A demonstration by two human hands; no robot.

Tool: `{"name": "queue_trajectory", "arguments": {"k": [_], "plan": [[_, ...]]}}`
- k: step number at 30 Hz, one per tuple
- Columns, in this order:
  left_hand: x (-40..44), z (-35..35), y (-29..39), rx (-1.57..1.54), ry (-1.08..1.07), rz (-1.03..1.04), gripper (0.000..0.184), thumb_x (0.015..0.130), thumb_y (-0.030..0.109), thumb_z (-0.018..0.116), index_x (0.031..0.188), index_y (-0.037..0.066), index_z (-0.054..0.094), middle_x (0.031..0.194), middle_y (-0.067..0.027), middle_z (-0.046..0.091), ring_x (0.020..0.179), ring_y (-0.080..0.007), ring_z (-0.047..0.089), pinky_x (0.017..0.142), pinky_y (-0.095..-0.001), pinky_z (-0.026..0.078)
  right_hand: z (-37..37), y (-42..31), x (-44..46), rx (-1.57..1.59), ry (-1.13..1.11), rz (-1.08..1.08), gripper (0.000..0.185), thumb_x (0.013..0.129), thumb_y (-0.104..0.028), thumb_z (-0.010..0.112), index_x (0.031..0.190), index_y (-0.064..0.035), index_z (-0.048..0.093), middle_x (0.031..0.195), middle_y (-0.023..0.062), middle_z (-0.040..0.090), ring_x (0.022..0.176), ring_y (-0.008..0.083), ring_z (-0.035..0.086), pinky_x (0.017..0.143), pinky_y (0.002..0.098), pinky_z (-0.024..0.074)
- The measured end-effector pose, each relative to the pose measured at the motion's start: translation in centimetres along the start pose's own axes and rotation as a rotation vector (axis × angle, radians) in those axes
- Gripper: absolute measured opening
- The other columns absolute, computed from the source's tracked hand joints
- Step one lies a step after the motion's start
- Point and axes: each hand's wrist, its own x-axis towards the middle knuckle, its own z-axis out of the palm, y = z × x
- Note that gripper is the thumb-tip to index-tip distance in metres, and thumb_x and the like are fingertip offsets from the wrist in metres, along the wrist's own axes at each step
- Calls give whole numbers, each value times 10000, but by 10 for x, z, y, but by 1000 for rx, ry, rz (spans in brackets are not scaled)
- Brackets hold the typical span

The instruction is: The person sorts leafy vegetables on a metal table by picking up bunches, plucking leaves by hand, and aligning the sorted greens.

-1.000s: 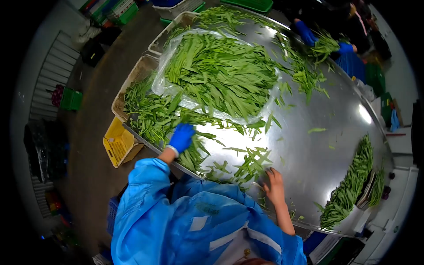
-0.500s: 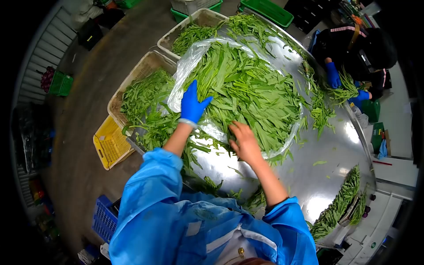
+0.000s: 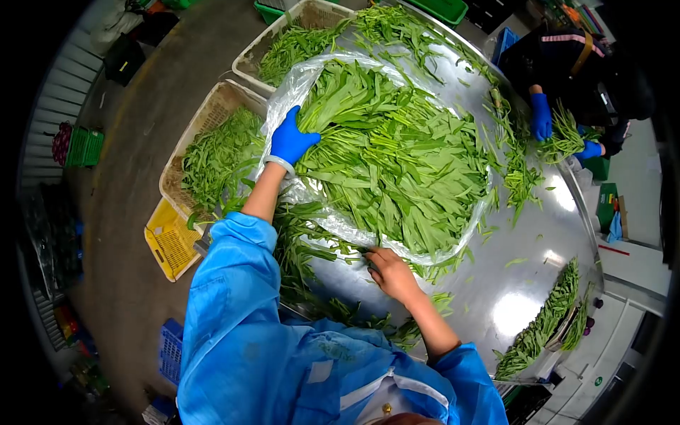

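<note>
A broad heap of leafy green stems (image 3: pixel 397 156) lies in a clear plastic bag (image 3: pixel 283 95) spread on the metal table. My left hand (image 3: pixel 292 139), in a blue glove, rests against the heap's left side, thumb spread from the fingers. Bare, my right hand (image 3: pixel 393 275) is at the bag's near edge with its fingers curled close together. Some loose leaves lie beside its fingertips; whatever is between them is hidden.
The metal table (image 3: pixel 520 283) carries scattered greens and a bundle of greens (image 3: pixel 542 322) at right. Crates of greens (image 3: pixel 173 166) stand left, with a yellow crate (image 3: pixel 173 241) below. Across the table, a co-worker's blue-gloved hands (image 3: pixel 542 117) hold a bunch.
My left hand has shifted up and left along the heap's side. My right hand has drawn back from the greens toward the bag's near edge, its fingers curling.
</note>
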Motion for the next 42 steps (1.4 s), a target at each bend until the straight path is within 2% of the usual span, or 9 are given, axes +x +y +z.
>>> {"name": "queue_trajectory", "arguments": {"k": [8,12,17,21,27,30,35,36,42], "plan": [[31,-34,34,-114,-150,-4,853,659,312,761,1369,16,391,1243,-255,555,1115,-325,576,956,-371,444,-15,-15,60,126,133,-109,324,774,-45,646,1088,-8,579,1164,171,583,1043,360,556,895,408,468],[50,-39,20,-484,-256,-135,804,663,256,780,1316,-53,428,1132,-186,609,1020,-255,605,886,-351,487,-16,-13,101,360,227,77,356,882,-141,608,1200,5,543,1219,170,580,1113,327,558,947,365,447],[32,-56,62,-744,-317,-292,553,767,99,673,1281,-15,502,1105,-110,627,931,-181,625,826,-314,515,-9,-5,193,1197,214,259,599,949,-351,531,1379,32,367,1361,176,484,1261,254,460,1061,350,338],[21,-45,63,-678,-228,-259,589,759,102,685,1297,-17,478,1113,-112,621,967,-187,610,841,-305,500,3,-21,249,1486,188,271,733,944,-423,522,1413,75,260,1406,198,413,1309,269,393,1089,376,286],[-27,-56,114,-783,87,74,726,713,26,709,1352,3,366,1250,-151,512,1096,-232,541,928,-341,461,-41,-65,231,758,75,-21,706,930,-353,556,1430,38,246,1446,191,344,1342,298,327,1110,380,249],[-68,-55,139,-736,189,175,757,727,28,712,1378,21,325,1315,-153,448,1157,-237,497,974,-357,432,-63,-77,192,805,110,-223,698,899,-332,583,1415,9,259,1427,223,356,1341,305,335,1107,380,252],[-159,15,114,-691,42,33,966,736,174,800,1456,-6,181,1344,-160,390,1266,-266,379,1042,-385,360,-11,-33,105,1082,-10,193,666,822,-146,657,1388,-13,332,1346,136,466,1192,251,484,1011,357,377],[-178,40,91,-610,-48,36,962,763,193,780,1463,-12,154,1359,-171,383,1266,-264,382,1044,-381,356,5,-23,88,1207,-63,381,673,798,-109,674,1380,-21,349,1306,117,511,1143,230,525,976,344,417],[-227,60,75,-704,-410,-62,824,882,219,663,1488,26,139,1387,-213,405,1220,-264,462,1006,-347,379,44,3,28,1415,159,609,515,745,-29,689,1227,-17,507,1086,89,639,997,187,600,871,323,478]]}}
